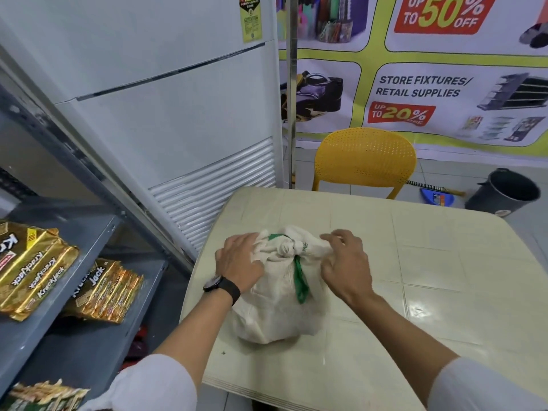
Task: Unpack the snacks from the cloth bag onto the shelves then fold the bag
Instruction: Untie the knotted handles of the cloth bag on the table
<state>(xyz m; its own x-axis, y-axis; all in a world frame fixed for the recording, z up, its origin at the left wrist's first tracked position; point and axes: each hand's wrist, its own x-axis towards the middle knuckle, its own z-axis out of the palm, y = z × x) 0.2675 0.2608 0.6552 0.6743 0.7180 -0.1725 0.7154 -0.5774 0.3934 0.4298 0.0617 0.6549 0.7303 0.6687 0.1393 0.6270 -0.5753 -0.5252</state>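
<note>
The cloth bag [275,298] stood on the counter [415,292], near its left edge, bulging and full. The bag was off-white, with green trim and a green strap [300,280] that hung down its near side. Its top was bunched together into a twisted gather [287,247].

The left hand [238,262] rested on the upper left part of the bag, palm down, fingers curled into the cloth. Its grip was closed on a fold of the bag's top. A black watch [222,287] sat on the left wrist. The right hand [345,262] lay against the upper right part of the bag, its fingertips [326,239] pinching the cloth beside the gather. Its grip was likewise closed on the bag. Both forearms were bare, with white sleeves [154,384] pushed up towards the elbows.

A grey metal shelf unit [89,232] stood to the left of the counter. Gold snack packs [32,268] lay on its upper shelf, a second stack [103,295] lay on the shelf below, and further packs [44,396] showed at the bottom left edge.

A white floor-standing appliance [178,114] stood behind the shelf unit. A yellow chair [364,158] stood at the far side of the counter. A dark bucket [504,192] stood on the floor to the right, near a blue dustpan [436,197]. A printed sales banner [444,84] covered the back wall.
</note>
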